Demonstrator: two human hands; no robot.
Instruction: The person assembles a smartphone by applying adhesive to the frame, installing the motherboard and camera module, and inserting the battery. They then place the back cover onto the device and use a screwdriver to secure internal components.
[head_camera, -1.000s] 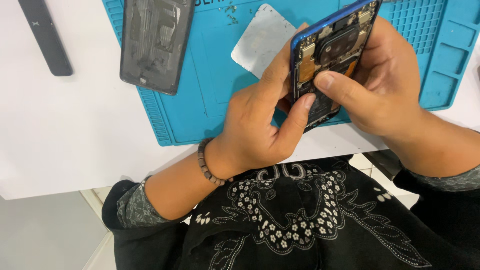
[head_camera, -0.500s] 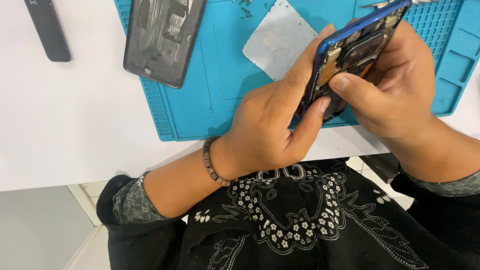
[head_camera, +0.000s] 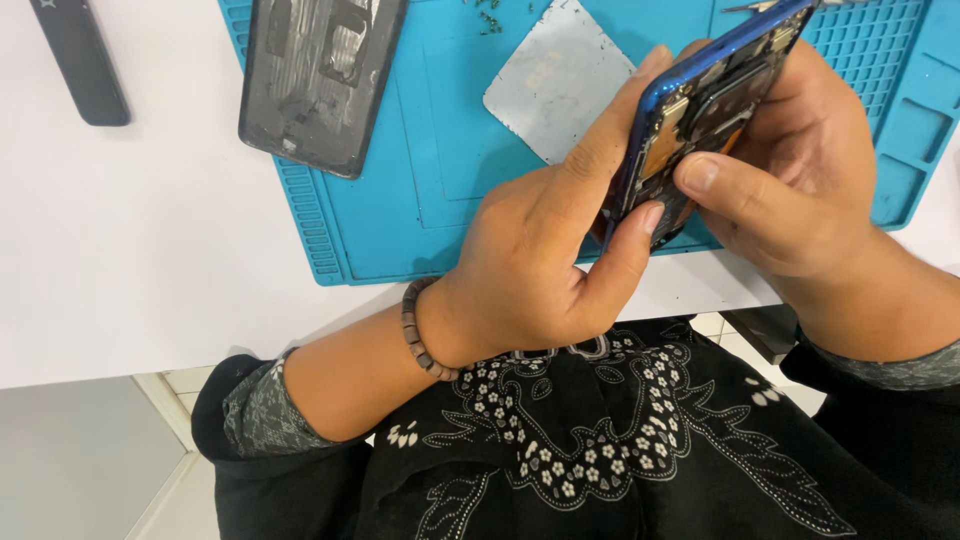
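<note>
The white tabletop (head_camera: 130, 230) carries a blue work mat (head_camera: 430, 190), and above the mat's near edge the person holds an opened phone with a blue frame (head_camera: 700, 110), its exposed inner side turned toward the camera. The left hand (head_camera: 540, 250) wraps the phone's lower left edge, fingers curled shut around it with the thumb pressed on the bottom corner. The right hand (head_camera: 790, 170) cups the phone from behind, closed on it too, with its thumb laid across the open boards.

The step in hand looks like working at a part inside the frame with the thumbs. It would go best with the left hand gripping only the rim, so no pressure falls on the thin cables, and with the right thumb pushing flat and gently rather than digging with the nail.

On the mat lie a dark back cover (head_camera: 320, 70), inner face up, and a pale grey sheet (head_camera: 560, 90); a black bar (head_camera: 80, 60) rests apart on the tabletop.

Against the frame half a second back, the phone sits tilted slightly more upright, the right thumb has crept a little further across the boards, and the cover and sheet lie as they did.
</note>
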